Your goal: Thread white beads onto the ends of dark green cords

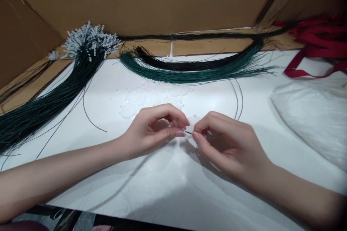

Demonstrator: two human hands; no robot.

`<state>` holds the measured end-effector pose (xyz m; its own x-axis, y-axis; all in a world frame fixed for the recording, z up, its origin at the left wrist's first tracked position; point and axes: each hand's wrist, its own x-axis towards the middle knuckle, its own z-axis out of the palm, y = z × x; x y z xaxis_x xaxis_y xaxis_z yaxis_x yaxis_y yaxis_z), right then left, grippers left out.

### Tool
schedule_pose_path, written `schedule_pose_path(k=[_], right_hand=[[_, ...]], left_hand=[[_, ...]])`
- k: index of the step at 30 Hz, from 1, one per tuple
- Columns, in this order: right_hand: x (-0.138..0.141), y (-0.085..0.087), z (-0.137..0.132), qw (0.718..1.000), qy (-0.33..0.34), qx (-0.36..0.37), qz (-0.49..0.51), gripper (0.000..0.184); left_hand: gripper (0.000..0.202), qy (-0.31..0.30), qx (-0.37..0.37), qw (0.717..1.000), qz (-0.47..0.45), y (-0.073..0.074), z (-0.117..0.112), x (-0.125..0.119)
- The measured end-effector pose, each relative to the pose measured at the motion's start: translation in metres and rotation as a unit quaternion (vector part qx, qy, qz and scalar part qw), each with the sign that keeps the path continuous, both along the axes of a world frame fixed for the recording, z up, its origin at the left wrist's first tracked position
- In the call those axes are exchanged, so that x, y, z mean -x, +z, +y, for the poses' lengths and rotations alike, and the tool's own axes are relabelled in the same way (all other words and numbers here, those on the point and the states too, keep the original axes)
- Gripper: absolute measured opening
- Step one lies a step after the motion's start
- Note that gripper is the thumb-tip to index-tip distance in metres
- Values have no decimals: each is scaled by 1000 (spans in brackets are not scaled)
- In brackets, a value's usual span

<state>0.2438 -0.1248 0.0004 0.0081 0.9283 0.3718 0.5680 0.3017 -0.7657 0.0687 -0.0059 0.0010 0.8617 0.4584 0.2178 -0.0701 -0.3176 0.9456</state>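
Both my hands meet at the middle of a white table sheet (168,187). My right hand (227,144) pinches the end of a thin dark cord (240,97) that loops away behind it. My left hand (154,130) is closed in a pinch facing that cord tip; what its fingertips hold is too small to make out. Just beyond my hands lies a scatter of tiny clear beads (151,95).
A bundle of dark green cords with white bead-like ends (89,41) fans out at the left. Green and black cord bundles (189,72) curve across the back. Red ribbon (317,39) lies at the far right, a clear plastic bag (311,115) below it. Cardboard walls (151,0) stand behind.
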Motion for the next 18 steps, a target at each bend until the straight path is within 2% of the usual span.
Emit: schedule_pose_path(k=[18], right_hand=[[0,1,-2,1000,8,-2,-4,16]], left_hand=[[13,-1,14,1000,3,0,0,2]])
